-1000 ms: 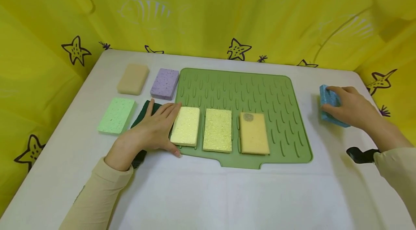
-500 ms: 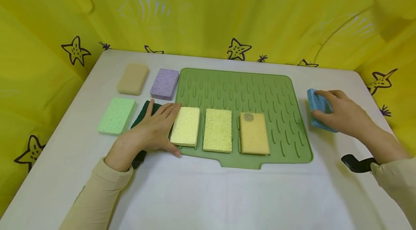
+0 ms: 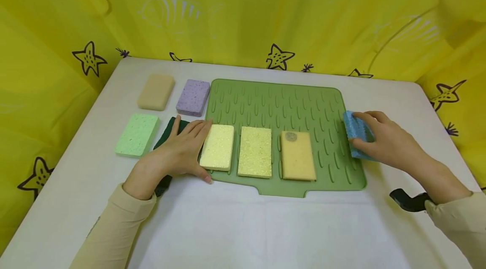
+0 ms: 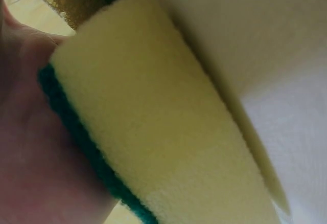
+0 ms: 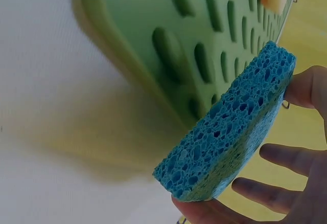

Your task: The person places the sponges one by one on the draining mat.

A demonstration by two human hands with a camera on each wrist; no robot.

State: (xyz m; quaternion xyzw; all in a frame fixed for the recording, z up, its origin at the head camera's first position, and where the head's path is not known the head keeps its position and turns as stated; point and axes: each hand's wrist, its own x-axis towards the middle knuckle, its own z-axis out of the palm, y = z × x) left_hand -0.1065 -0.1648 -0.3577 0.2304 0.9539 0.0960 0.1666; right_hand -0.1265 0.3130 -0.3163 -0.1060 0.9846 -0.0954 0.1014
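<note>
My right hand (image 3: 392, 142) grips a blue sponge (image 3: 358, 136) by its edges, thumb on one end and fingers on the other. In the right wrist view the porous blue sponge (image 5: 225, 127) is tilted above the corner of the green mat (image 5: 122, 24). My left hand (image 3: 176, 150) lies spread, fingers fairly straight, over a dark green scouring sponge (image 3: 166, 134), its fingertips beside a pale cream sponge (image 3: 217, 147). The left wrist view shows the yellow foam side of that scouring sponge (image 4: 158, 106) under the palm. A yellow sponge (image 3: 255, 151) and a tan sponge (image 3: 297, 157) lie along the mat's front.
Left of the green mat (image 3: 277, 104) lie a beige sponge (image 3: 156, 91), a purple sponge (image 3: 193, 97) and a light green sponge (image 3: 137, 134). A yellow patterned curtain (image 3: 235, 11) hangs behind the white table (image 3: 235, 231). A black strap end (image 3: 409, 200) sticks out at the right wrist.
My right hand has carried the blue sponge leftward and slightly nearer, from the table at the right to over the mat's right edge. The left hand has stayed in place.
</note>
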